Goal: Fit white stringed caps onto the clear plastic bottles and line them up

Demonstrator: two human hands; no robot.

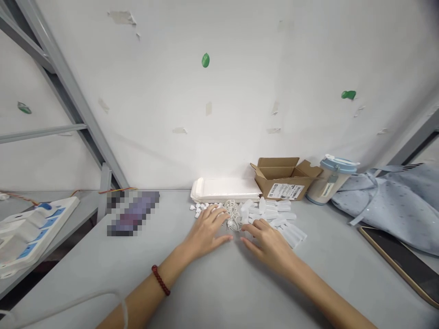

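My left hand [206, 230] lies on the grey table [219, 292] with its fingers stretched out, the tips beside a bundle of white cable [233, 212]. A dark red bead bracelet [161, 279] circles that wrist. My right hand [269, 242] rests palm down, fingers spread, touching a pile of several small clear plastic cases [277, 217]. Neither hand grips anything. Small white plastic pieces [198, 210] are scattered just left of the cable.
A stack of white foam trays [224, 189] stands against the wall. To its right are an open cardboard box [283, 180], a blue-lidded cup [331, 178], blue cloth [394, 205] and a dark tablet [401, 262]. A power strip [30, 228] sits at the left.
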